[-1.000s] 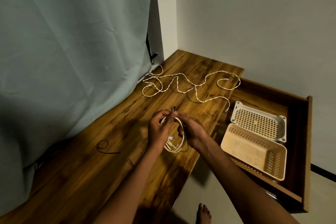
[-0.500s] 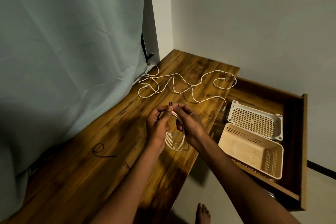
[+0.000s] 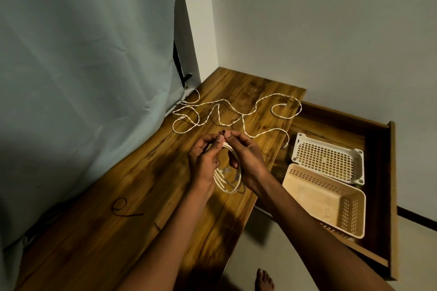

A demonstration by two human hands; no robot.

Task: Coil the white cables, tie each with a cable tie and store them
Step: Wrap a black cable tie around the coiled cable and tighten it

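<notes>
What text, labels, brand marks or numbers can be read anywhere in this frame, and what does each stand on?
None: no readable text shows anywhere in the head view.
Coiled white cable, held in the left hand and right hand: no marking legible.
Loose white cable on the wooden table: no print visible.
White basket and beige basket in the open drawer: only perforations, no label seen.
</notes>
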